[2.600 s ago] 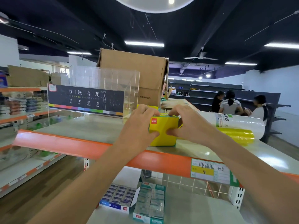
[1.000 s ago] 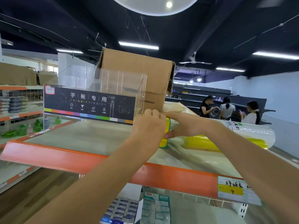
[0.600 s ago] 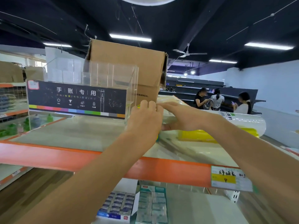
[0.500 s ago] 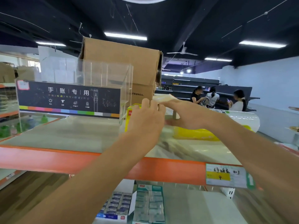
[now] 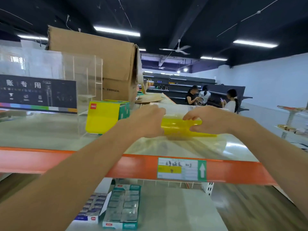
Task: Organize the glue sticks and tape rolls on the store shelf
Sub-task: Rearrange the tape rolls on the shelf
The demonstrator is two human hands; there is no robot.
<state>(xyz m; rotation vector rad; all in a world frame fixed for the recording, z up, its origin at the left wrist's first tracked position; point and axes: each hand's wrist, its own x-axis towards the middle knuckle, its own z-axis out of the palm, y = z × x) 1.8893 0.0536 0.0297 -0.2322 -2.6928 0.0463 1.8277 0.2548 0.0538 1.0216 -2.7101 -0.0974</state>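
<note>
Both hands are on the yellow roll point(image 5: 176, 126) lying mid-frame on the top shelf point(image 5: 50, 134): left hand point(image 5: 146, 121) curled round one end, right hand point(image 5: 208, 120) pinching the other. Yellow box point(image 5: 103, 117) sits just left.

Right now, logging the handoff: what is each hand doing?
Left hand: closed around the left end of the yellow roll pack.
Right hand: fingers pinching the same pack near its middle.
</note>
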